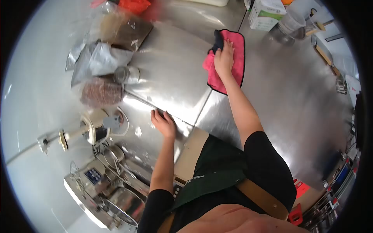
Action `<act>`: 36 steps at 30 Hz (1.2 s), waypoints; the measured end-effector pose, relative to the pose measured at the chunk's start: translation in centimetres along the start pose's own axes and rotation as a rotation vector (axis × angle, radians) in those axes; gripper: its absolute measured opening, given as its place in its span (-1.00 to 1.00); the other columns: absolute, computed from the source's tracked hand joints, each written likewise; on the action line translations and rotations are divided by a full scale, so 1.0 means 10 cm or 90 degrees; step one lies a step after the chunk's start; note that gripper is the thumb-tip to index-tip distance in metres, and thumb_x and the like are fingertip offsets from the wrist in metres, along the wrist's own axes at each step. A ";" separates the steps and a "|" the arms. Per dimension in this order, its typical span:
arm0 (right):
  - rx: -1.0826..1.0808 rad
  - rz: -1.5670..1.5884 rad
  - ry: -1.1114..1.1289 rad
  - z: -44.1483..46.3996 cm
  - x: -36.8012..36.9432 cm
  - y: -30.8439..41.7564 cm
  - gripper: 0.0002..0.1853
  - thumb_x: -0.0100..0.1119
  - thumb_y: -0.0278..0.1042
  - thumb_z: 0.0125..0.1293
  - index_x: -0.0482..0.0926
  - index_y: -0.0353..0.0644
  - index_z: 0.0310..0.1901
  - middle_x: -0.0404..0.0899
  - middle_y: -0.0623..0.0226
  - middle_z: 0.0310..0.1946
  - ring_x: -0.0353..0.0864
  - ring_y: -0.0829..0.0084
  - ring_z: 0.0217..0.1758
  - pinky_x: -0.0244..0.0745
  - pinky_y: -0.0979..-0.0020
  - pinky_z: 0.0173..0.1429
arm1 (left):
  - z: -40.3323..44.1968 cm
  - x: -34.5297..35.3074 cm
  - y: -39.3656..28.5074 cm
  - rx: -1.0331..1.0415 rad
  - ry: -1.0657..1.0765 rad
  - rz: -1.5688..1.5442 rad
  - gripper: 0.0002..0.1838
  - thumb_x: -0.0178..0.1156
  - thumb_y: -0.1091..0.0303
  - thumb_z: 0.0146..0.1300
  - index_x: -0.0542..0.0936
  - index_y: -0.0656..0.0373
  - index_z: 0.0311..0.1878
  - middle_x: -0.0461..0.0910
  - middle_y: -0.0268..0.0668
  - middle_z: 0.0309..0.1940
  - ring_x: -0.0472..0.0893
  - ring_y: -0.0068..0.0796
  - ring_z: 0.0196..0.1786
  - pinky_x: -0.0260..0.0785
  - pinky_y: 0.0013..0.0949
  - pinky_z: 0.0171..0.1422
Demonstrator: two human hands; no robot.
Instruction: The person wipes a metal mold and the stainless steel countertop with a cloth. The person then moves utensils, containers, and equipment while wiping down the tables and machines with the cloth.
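The black-edged pink cloth (238, 62) is lying partly folded on the metal worktop (171, 73), and the right hand (224, 59) is resting on it with fingers extended. The left hand (163, 123) is hovering over or touching the worktop near a seam, its fingers loosely open, while farther out a white-and-green box (266, 15) is standing near the cloth and a filled plastic bag (101, 92) is sitting beside a round container (127, 75).
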State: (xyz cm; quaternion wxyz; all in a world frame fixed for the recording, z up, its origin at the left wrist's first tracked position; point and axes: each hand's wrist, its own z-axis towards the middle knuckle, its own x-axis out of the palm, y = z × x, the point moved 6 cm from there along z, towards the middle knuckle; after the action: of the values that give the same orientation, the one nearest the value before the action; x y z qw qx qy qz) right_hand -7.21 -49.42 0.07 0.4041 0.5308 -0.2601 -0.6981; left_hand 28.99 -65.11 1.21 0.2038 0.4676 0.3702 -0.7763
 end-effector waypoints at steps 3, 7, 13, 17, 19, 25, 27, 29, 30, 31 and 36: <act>-0.051 -0.302 0.007 0.77 0.32 -0.08 -0.42 0.06 -0.35 0.24 0.31 -0.42 0.28 0.31 -0.10 0.35 0.20 -0.03 0.49 0.03 0.09 0.55 | -0.01 0.06 0.07 -0.005 0.001 -0.004 -0.56 0.13 0.37 0.37 0.38 0.42 0.22 0.25 0.20 0.32 0.29 0.19 0.34 0.12 0.05 0.44; -0.054 -0.298 -0.025 1.83 0.54 -0.44 -0.42 0.06 -0.30 0.22 0.31 -0.40 0.25 0.38 -0.07 0.30 0.29 -0.04 0.42 0.14 0.08 0.50 | 0.02 0.06 0.02 0.006 0.031 0.020 -0.55 0.11 0.38 0.35 0.34 0.42 0.23 0.26 0.24 0.29 0.28 0.24 0.33 0.11 0.12 0.42; 0.027 -0.139 -0.080 2.84 0.63 -1.06 -0.44 0.01 -0.35 0.21 0.29 -0.28 0.27 0.56 -0.15 0.06 0.57 -0.08 0.10 0.47 0.02 0.17 | 0.05 0.08 -0.03 0.010 0.063 0.073 -0.54 0.04 0.32 0.39 0.33 0.41 0.25 0.22 0.25 0.32 0.26 0.27 0.34 0.09 0.19 0.41; 0.068 -0.142 -0.016 3.32 0.69 -1.24 -0.48 0.02 -0.30 0.25 0.38 -0.35 0.23 0.52 -0.24 0.10 0.47 -0.11 0.24 0.29 0.07 0.35 | 0.05 0.11 -0.03 0.013 0.064 0.084 -0.53 0.00 0.28 0.42 0.32 0.40 0.27 0.21 0.25 0.32 0.25 0.27 0.35 0.08 0.20 0.41; 0.018 -0.181 -0.052 3.52 0.79 -1.37 -0.48 0.00 -0.25 0.28 0.38 -0.35 0.23 0.53 -0.25 0.08 0.48 -0.13 0.22 0.30 0.05 0.33 | 0.07 0.12 -0.05 0.018 0.069 0.095 -0.53 -0.01 0.27 0.43 0.31 0.40 0.28 0.21 0.25 0.32 0.25 0.27 0.35 0.09 0.21 0.40; 0.011 -0.279 -0.058 3.18 0.67 -1.14 -0.46 0.02 -0.24 0.24 0.36 -0.29 0.24 0.57 -0.21 0.00 0.55 -0.10 0.11 0.42 0.04 0.20 | 0.07 0.09 -0.05 0.023 0.062 0.082 -0.53 0.01 0.28 0.42 0.32 0.37 0.27 0.23 0.24 0.31 0.27 0.27 0.32 0.10 0.21 0.37; 0.033 -0.281 -0.040 2.92 0.67 -1.12 -0.45 0.05 -0.22 0.22 0.35 -0.25 0.24 0.59 -0.19 -0.06 0.59 -0.10 0.03 0.50 0.01 0.12 | 0.06 0.09 -0.04 0.019 0.056 0.083 -0.53 0.01 0.28 0.41 0.32 0.37 0.27 0.23 0.24 0.31 0.27 0.27 0.32 0.11 0.21 0.37; 0.047 -0.246 -0.006 2.44 0.53 -0.64 -0.37 0.11 -0.17 0.20 0.29 -0.32 0.27 0.50 -0.17 0.09 0.51 -0.10 0.15 0.42 0.04 0.23 | 0.04 0.10 -0.04 0.016 0.054 0.084 -0.54 0.02 0.29 0.41 0.33 0.36 0.27 0.22 0.23 0.31 0.27 0.27 0.33 0.11 0.21 0.38; 0.073 -0.219 0.045 2.25 0.46 -0.36 -0.29 0.16 -0.17 0.18 0.22 -0.39 0.30 0.42 -0.18 0.23 0.43 -0.10 0.27 0.34 0.07 0.36 | 0.04 0.10 -0.04 0.018 0.052 0.083 -0.54 0.03 0.30 0.40 0.33 0.36 0.27 0.22 0.23 0.31 0.27 0.26 0.33 0.10 0.20 0.38; 0.009 -0.254 0.018 2.09 0.53 -0.37 -0.22 0.20 -0.08 0.19 0.19 -0.39 0.33 0.39 -0.22 0.24 0.41 -0.07 0.31 0.29 0.09 0.41 | 0.06 0.09 -0.05 0.018 0.048 0.084 -0.54 0.04 0.31 0.39 0.33 0.35 0.27 0.22 0.23 0.31 0.26 0.26 0.33 0.10 0.19 0.38; -0.081 -0.279 0.051 1.91 0.75 -0.16 -0.21 0.21 -0.05 0.22 0.19 -0.44 0.33 0.34 -0.22 0.29 0.24 -0.07 0.44 0.04 0.12 0.55 | 0.58 0.12 -0.41 -0.058 0.073 -0.025 -0.49 0.08 0.40 0.39 0.26 0.46 0.32 0.17 0.22 0.35 0.19 0.20 0.40 -0.01 0.08 0.48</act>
State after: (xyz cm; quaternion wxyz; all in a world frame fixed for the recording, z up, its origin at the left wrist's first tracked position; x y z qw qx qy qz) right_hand -26.66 -56.14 0.57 0.2856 0.5756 -0.0782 -0.7623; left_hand 22.39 -66.84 3.42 0.1880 0.4941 0.4257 -0.7344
